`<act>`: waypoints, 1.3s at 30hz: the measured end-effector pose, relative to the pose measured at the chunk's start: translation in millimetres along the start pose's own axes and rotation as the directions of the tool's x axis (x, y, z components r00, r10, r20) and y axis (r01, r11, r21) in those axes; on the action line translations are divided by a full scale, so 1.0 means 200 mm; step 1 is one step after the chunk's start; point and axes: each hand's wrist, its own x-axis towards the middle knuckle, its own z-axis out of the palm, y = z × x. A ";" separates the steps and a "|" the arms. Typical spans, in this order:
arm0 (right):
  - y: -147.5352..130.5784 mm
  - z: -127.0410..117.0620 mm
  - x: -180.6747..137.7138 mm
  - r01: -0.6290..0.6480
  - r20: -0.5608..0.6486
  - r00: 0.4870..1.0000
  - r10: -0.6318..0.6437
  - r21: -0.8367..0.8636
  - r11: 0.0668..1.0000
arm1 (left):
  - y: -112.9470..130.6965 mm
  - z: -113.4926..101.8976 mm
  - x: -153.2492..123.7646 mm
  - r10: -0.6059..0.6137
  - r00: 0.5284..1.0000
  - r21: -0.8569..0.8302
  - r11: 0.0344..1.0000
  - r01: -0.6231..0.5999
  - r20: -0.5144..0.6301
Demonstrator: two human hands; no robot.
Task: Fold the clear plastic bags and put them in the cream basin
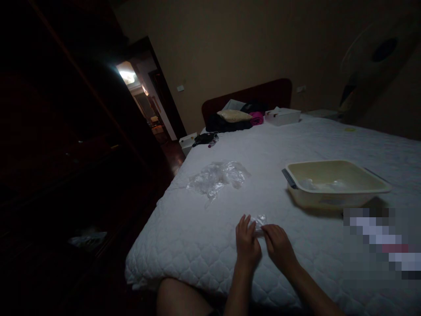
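Note:
Near the front of a white quilted bed (204,250), both of my hands are at a small piece of clear, crinkled plastic, which looks like a bag (261,220). My left hand (246,241) is against its left side, the thumb near the plastic and the fingers pointing up. On the other side my right hand (278,243) pinches its near edge between thumb and fingers. Beyond them, a loose heap of clear plastic bags (220,177) lies on the bedspread. To the right stands a cream plastic basin (342,197) with grey handles and some clear plastic inside.
A blurred-out patch (381,243) covers the area at my right. Farther back are a white box (283,116), a beige pillow (234,115) on dark cloth, and a dark item (204,139) by the left edge. A fan (383,50) stands at the far right.

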 end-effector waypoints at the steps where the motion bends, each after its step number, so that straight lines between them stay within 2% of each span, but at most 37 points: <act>1: 0.00 0.00 0.00 -0.004 -0.017 1.000 0.004 0.007 1.000 | 0.00 0.01 -0.01 0.025 0.999 -0.037 0.999 -0.024 0.023; 3: 0.01 0.00 -0.01 -0.012 -0.037 0.999 0.013 0.029 1.000 | 0.00 0.02 -0.02 -0.026 0.999 -0.127 0.991 0.030 0.031; 6: 0.01 -0.01 -0.02 -0.062 -0.060 0.996 0.067 0.085 0.995 | 0.00 0.04 -0.03 -0.230 0.973 -0.298 0.927 0.228 0.030; 10: 0.00 -0.02 -0.02 -0.240 -0.062 0.965 0.254 0.183 0.953 | 0.01 0.01 0.01 -0.484 0.871 -0.547 0.710 0.443 0.077; 13: 0.00 -0.03 -0.02 -0.342 -0.036 0.931 0.363 0.257 0.904 | 0.01 -0.03 0.06 -0.571 0.812 -0.618 0.597 0.512 0.121; 20: 0.01 -0.04 0.00 -0.423 0.046 0.899 0.435 0.347 0.837 | 0.02 -0.04 0.10 -0.567 0.767 -0.658 0.459 0.597 0.301; 24: 0.00 -0.03 0.00 -0.477 0.093 0.873 0.479 0.362 0.801 | 0.04 -0.02 0.08 -0.531 0.774 -0.660 0.449 0.602 0.345; 29: 0.00 -0.02 0.01 -0.574 0.113 0.808 0.578 0.369 0.731 | 0.05 -0.01 0.06 -0.498 0.784 -0.659 0.454 0.599 0.370; 35: 0.01 -0.04 0.03 -0.636 0.114 0.754 0.647 0.374 0.675 | 0.03 0.03 0.07 -0.539 0.712 -0.612 0.394 0.686 0.450; 39: -0.01 -0.06 0.04 -0.646 0.145 0.742 0.654 0.413 0.641 | 0.03 0.05 0.08 -0.570 0.686 -0.610 0.363 0.704 0.453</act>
